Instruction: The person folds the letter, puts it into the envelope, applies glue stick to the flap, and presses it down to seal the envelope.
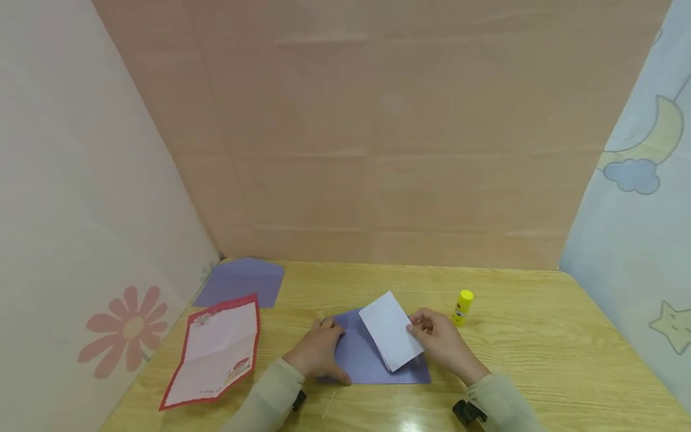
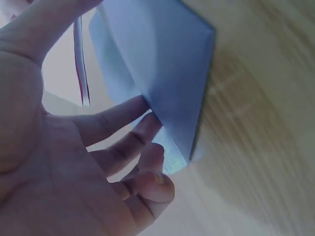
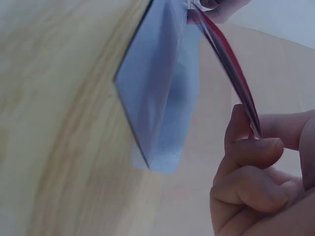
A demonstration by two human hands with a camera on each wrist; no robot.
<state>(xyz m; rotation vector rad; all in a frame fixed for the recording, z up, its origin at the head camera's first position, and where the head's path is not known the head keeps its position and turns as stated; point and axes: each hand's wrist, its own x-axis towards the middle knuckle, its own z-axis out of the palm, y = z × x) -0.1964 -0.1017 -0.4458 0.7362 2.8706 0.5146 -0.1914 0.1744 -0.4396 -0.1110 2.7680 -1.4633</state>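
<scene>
A purple envelope [image 1: 353, 360] lies on the table in front of the person, its flap folded out in the wrist views. The left hand [image 1: 321, 353] grips its left side, thumb at the near edge and fingers at the far edge. Tilted over the envelope is a folded sheet of paper [image 1: 390, 330], white outside. Along its edge a red border shows in the right wrist view, where the folded sheet [image 3: 231, 66] is seen nearly edge-on. The right hand [image 1: 439, 341] pinches the sheet's right side between thumb and fingers.
A yellow glue stick [image 1: 462, 308] stands upright beyond the right hand. At the left lie a creased pink letter sheet [image 1: 218, 354] with a red border and, behind it, another purple envelope [image 1: 240, 283]. A thin pale strip [image 1: 329, 404] lies near the front. Paper-covered walls [image 1: 372, 132] enclose the table.
</scene>
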